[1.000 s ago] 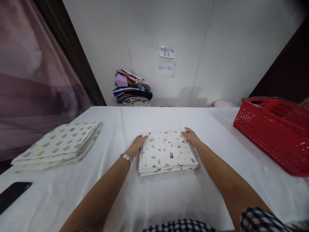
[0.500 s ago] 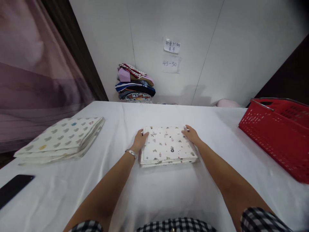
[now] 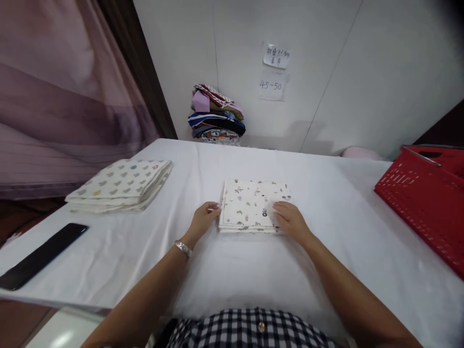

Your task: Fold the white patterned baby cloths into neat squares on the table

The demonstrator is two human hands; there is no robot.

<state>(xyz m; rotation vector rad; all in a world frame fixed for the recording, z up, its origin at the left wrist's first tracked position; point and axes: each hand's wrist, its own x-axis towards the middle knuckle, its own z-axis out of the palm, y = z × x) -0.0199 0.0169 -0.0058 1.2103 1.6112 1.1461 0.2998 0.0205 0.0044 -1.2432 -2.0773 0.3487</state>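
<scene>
A folded white cloth with small printed figures (image 3: 250, 203) lies in the middle of the white-covered table (image 3: 232, 270). My left hand (image 3: 203, 220), with a silver bracelet on the wrist, touches the cloth's near left corner with curled fingers. My right hand (image 3: 290, 220) rests on the cloth's near right corner, fingers flat over the edge. Neither hand lifts the cloth off the table.
A second folded cloth with grey heart prints (image 3: 123, 184) lies at the left. A black phone (image 3: 41, 255) sits near the left table edge. A red plastic basket (image 3: 427, 193) stands at the right. Folded clothes are stacked (image 3: 216, 116) against the back wall under two paper notes (image 3: 275, 72).
Both hands have slid from the cloth's far corners back to its near corners. The camera has shifted left and tilted, so the basket sits farther right in view.
</scene>
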